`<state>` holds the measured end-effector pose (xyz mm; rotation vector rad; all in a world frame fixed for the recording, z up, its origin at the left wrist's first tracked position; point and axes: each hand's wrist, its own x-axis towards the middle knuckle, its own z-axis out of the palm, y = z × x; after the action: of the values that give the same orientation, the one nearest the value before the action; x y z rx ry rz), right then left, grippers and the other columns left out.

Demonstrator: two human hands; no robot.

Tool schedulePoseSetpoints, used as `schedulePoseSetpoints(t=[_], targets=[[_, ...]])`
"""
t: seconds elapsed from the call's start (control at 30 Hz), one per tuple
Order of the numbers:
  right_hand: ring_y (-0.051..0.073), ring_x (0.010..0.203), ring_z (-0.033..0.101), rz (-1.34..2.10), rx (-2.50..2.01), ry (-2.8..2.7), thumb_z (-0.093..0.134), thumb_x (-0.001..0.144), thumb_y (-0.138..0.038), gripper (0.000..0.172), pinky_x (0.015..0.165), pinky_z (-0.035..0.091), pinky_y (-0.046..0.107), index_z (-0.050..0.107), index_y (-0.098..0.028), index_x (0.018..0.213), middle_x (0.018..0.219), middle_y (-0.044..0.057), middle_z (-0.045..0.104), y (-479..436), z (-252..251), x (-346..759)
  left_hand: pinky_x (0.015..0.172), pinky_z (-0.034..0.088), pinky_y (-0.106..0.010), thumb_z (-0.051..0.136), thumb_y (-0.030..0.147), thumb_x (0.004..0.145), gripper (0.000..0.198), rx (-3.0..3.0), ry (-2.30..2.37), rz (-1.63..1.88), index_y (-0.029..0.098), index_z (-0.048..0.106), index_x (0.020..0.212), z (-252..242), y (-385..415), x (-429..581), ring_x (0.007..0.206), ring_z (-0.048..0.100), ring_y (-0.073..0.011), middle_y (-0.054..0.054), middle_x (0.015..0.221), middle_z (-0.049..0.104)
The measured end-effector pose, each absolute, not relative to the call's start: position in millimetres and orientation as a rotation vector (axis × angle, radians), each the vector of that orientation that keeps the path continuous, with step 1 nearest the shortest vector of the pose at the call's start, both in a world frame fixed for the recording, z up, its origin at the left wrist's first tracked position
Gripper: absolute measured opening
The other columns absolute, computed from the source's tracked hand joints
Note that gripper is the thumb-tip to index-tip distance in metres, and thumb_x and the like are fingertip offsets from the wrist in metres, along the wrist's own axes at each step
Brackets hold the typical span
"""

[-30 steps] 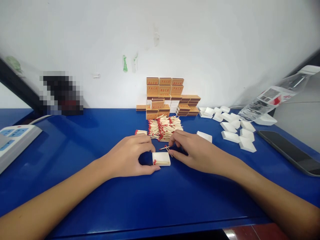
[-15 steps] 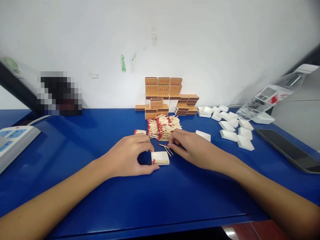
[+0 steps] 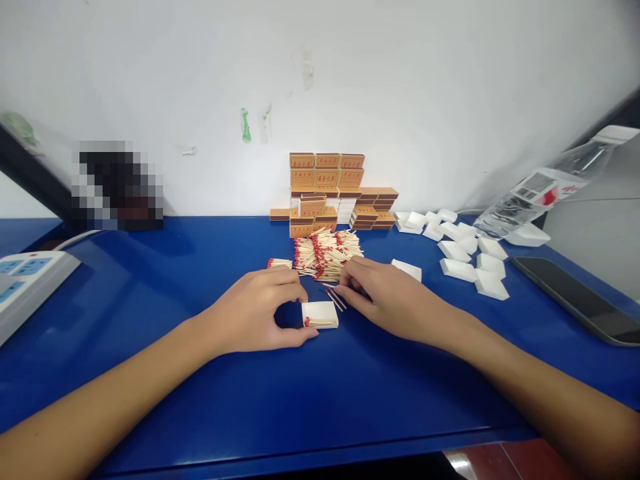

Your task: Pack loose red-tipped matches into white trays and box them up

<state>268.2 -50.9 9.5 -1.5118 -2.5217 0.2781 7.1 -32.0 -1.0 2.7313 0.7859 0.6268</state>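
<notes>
A small white matchbox tray (image 3: 321, 311) lies on the blue table with a few red-headed matches (image 3: 315, 323) along its near side. My left hand (image 3: 265, 310) is curved about the tray's left end, thumb at the near edge and fingers at the far edge, steadying it. To the right, my right hand (image 3: 373, 290) has its thumb and fingers pinched on a match (image 3: 327, 285) whose head points left. Several loose matches (image 3: 337, 300) lie between that hand and the tray. A large heap of matches (image 3: 325, 255) sits just beyond both hands.
Stacked orange matchboxes (image 3: 327, 178) stand against the wall. White empty trays (image 3: 457, 269) are scattered at the right, near a leaning plastic bottle (image 3: 537, 190) and a dark phone (image 3: 577, 297). One tray (image 3: 407, 270) lies behind my right hand. A power strip (image 3: 37, 283) is at the left.
My right hand has shifted slightly, and the match at its fingertips sits a little farther back. The loose matches below it show more clearly. My left hand and the tray have barely moved.
</notes>
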Motion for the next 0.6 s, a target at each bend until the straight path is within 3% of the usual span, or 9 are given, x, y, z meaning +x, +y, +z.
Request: schedulePoseSetpoints(t=[0.23,0.6], targets=[[0.019,0.077,0.062,0.324,-1.566,-2.628,0.053,0.108,-0.039,0.026,0.067,0.039,0.033,0.058,-0.020,0.090,0.096,0.005,0.068,-61.1,18.3,268.6,0.076,0.051,-0.033,0.079,0.044,0.086,0.027,2.728,0.786,0.623,0.018,0.074,0.094,-1.2,-33.0,7.6,0.084,0.067,-0.0193,-0.003,0.089,0.070],[0.020,0.077,0.065,0.291,-1.578,-2.522,0.059,0.103,-0.030,0.014,0.065,0.041,0.031,0.062,-0.020,0.096,0.091,0.006,0.071,-57.6,7.1,263.7,0.077,0.052,-0.034,0.079,0.043,0.086,0.027,2.723,0.792,0.627,0.018,0.075,0.096,-0.5,-32.2,8.6,0.085,0.068,-0.0198,-0.003,0.091,0.071]])
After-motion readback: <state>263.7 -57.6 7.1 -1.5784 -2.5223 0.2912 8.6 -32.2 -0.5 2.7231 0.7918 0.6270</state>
